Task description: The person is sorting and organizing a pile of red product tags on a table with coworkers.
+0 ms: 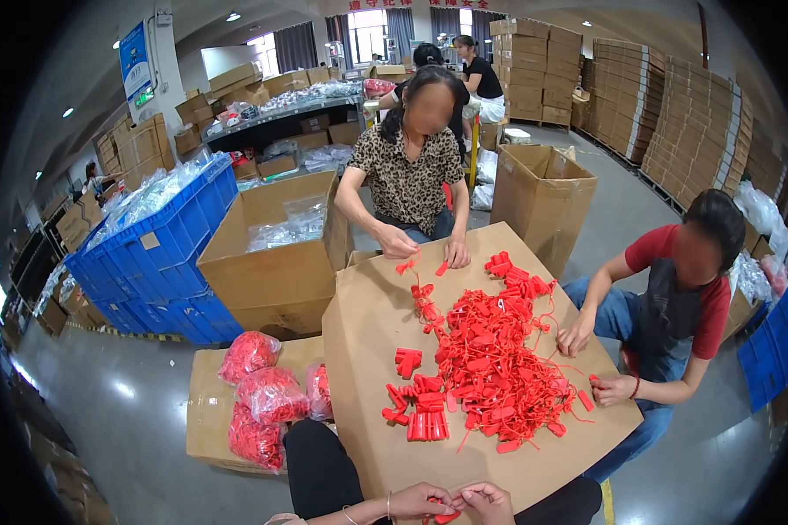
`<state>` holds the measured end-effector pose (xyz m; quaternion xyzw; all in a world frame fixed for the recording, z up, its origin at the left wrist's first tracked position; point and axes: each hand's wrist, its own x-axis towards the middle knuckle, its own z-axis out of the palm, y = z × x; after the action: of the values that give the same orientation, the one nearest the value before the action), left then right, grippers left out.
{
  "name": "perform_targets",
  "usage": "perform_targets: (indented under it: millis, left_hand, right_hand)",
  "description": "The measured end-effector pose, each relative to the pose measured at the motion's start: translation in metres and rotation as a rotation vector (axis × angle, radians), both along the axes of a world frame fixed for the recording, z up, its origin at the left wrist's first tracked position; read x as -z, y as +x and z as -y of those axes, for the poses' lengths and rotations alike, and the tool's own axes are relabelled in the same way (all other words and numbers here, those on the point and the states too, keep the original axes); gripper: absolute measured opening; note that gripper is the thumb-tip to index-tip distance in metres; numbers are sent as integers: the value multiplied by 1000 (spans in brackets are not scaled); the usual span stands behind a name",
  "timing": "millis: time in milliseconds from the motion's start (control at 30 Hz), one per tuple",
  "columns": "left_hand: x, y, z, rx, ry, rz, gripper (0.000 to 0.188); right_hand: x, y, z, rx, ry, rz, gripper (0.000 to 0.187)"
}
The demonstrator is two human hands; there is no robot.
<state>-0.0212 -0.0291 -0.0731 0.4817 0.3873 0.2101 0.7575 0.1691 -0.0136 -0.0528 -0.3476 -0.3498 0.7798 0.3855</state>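
At the near edge of the cardboard work surface [368, 376], my left hand [416, 500] is closed on a small red plastic piece [446, 517]. My right hand [488, 502] is beside it, thumb and fingers pinched together close to the piece; what they grip is too small to make out. Farther up the board lies a large heap of red plastic pieces with thin red cords [490, 350]. To its near left sit stacked red pieces [427, 423], set side by side in rows.
Across the board, a person [416, 166] handles red pieces; another person [683, 289] works at the right. Clear bags of red pieces [271, 394] rest on a carton at the left. Beyond are an open cardboard box [276, 284] and blue crates [162, 245].
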Motion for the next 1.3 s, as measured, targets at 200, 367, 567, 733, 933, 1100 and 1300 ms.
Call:
perform_targets:
  millis: [200,367,567,733,933,1100,1300]
  left_hand:
    - [-9,-2,-4,-66,-309,318,21]
    - [5,-3,-6,-369,-695,762,18]
    - [19,8,-5,-573,-770,722,15]
    - [18,16,-5,-656,-767,788,15]
    - [3,27,-7,-757,-616,585,18]
    - [-5,32,-5,-785,-498,436,16]
    - [-6,38,0,-750,-297,190,13]
  right_hand:
    - [5,-1,-1,114,-52,16,7]
    - [20,-18,10,218,-204,-85,5]
    - [62,-42,23,413,126,137,2]
    - [51,-27,10,409,874,736,9]
    - [16,-14,-4,327,1356,977,17]
    - [8,-5,-9,302,1500,957,19]
    - [-23,3,-12,91,1633,927,19]
